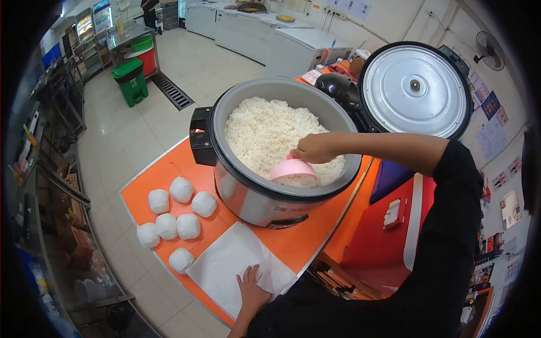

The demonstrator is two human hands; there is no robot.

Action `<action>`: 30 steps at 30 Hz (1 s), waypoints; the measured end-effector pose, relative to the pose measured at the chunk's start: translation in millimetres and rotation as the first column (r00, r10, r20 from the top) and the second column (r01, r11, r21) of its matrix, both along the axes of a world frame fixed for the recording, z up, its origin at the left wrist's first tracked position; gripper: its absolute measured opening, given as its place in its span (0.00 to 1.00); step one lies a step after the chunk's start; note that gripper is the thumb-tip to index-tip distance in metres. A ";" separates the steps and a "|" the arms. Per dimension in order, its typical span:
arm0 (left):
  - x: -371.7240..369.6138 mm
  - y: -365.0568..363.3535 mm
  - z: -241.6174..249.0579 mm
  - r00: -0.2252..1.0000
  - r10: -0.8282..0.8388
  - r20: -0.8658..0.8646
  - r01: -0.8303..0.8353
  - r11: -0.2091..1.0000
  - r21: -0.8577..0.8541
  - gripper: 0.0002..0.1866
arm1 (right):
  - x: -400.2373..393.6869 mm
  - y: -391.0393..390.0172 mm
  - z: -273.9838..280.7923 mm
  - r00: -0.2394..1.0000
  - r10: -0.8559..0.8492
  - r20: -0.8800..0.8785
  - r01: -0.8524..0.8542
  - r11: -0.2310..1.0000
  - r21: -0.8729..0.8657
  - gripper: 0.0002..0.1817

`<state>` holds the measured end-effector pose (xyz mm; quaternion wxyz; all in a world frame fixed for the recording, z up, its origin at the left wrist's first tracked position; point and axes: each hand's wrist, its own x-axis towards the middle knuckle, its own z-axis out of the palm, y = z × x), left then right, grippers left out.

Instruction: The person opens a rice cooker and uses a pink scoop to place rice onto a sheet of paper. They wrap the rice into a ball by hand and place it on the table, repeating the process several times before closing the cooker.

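In front of the rice cooker (248, 200), the person's left hand (252, 290) lies with fingers spread on a white paper sheet (217, 270); its grip is wide and encloses nothing visible. Seven white wrapped parcels (166, 226) (rounded, set close together) occupy the orange tabletop (152, 174) to the front left of the rice cooker. The cooker itself stands upright on this tabletop. To its right, at a lower level, is a red box (369, 245) with a pale band.

Inside the cooker, near the front right of its rim, is a pink scoop (290, 168). The person's right hand (313, 148) is closed on the handle; rice shows at the scoop's near edge. Cooked rice (270, 127) fills the pot around and behind it. The lid (394, 101) stands raised, to the cooker's right rear.

Beyond the cooker, to the left, are a floor drain (172, 91) and a green bin (131, 84). White chest freezers (242, 34) line the wall behind the cooker; another person (150, 12) stands far to its left rear.
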<state>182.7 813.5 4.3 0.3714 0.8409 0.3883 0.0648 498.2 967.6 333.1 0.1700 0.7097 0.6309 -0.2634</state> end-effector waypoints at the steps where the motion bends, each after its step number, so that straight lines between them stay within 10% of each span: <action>1: 0.2 -0.5 -2.8 1.000 0.004 0.009 -0.004 1.000 0.002 0.29 | -1.9 -1.2 7.3 0.987 -0.156 -0.046 0.148 0.978 -0.145 0.27; 5: 3.9 -1.8 2.1 0.996 -0.076 -0.055 0.078 0.996 0.037 0.35 | 5.6 1.4 0.8 0.890 -0.419 -0.181 0.342 0.874 -0.344 0.25; 13: 16.4 -11.4 14.0 0.981 -0.112 -0.159 0.137 0.978 0.156 0.35 | -8.1 -30.3 3.7 0.929 -0.245 -0.278 0.279 0.956 0.090 0.27; 25: 24.2 -13.3 22.0 0.968 -0.089 -0.235 0.135 0.973 0.188 0.35 | 37.4 -12.2 7.4 0.741 -0.394 -0.543 0.197 0.901 -0.386 0.18; 30: 23.1 -14.6 8.5 0.969 -0.119 -0.218 0.123 0.992 0.006 0.36 | 54.8 -21.6 25.8 0.634 -0.600 -0.488 0.425 0.798 -0.428 0.11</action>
